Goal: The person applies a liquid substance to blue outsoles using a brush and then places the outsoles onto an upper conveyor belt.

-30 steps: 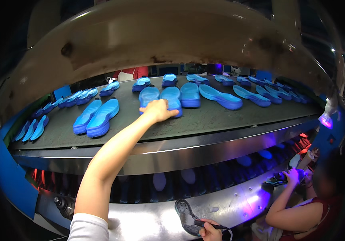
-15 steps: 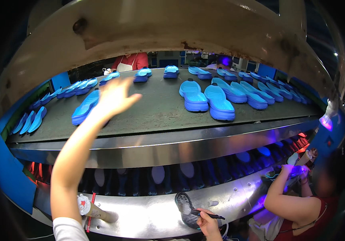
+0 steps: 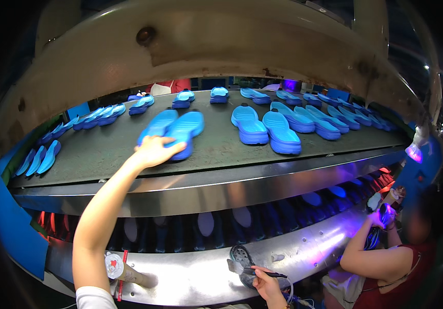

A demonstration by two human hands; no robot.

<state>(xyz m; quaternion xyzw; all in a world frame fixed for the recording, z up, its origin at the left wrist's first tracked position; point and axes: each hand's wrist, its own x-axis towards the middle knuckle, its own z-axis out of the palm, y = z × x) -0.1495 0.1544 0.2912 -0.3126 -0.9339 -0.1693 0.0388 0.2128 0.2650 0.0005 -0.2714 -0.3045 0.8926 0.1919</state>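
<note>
On the dark belt, my left hand [image 3: 154,150] closes on the near end of a pair of blue shoe soles [image 3: 187,133], thumb across the right one and fingers by the left one. Part of the pair is hidden behind the hand. At the lower middle, my right hand [image 3: 267,285] grips a black-handled brush [image 3: 233,265] with a wide, flat head. Beneath the brush lies a dark clog upper [image 3: 240,252] with holes, resting on the metal ledge. A pale hose trails from near the brush handle.
Several more blue soles [image 3: 282,134] lie along the belt [image 3: 216,147]. A steel edge [image 3: 206,196] bounds it, above a row of dark shoe pieces. A capped cylinder [image 3: 121,268] stands left on the metal ledge. At right sits a co-worker [image 3: 378,260]; a lamp [image 3: 414,151] hangs nearby.
My left hand has come down and nearer, onto the soles, which now sit farther right as a side-by-side pair. The right hand still has the brush over the clog upper.
</note>
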